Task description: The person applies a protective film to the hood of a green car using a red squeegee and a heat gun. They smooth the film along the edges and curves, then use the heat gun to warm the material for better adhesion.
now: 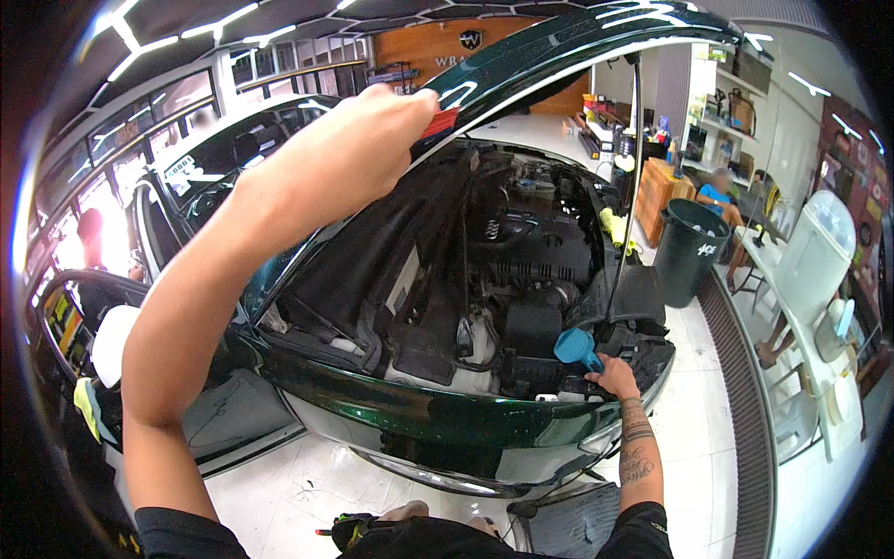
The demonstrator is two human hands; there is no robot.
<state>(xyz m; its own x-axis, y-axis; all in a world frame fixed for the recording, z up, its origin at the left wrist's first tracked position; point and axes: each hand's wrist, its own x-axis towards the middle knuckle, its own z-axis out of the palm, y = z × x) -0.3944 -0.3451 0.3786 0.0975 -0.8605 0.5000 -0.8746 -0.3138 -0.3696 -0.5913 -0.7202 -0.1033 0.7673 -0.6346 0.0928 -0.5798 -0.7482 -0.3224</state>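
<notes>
At the underside edge of the raised dark green hood, my left hand is closed around a red flat squeegee. My right hand is low at the right front of the open engine bay, gripping a blue tool with a wide rounded head. A black engine cover sits in the middle of the bay, and a yellow-green cloth lies on its far right side. The dark green front bumper is just below my hands.
The hood's support rod stands right of the bay. A black trash bin and a seated person are at right, beside a white table. An open car door and another person are at left.
</notes>
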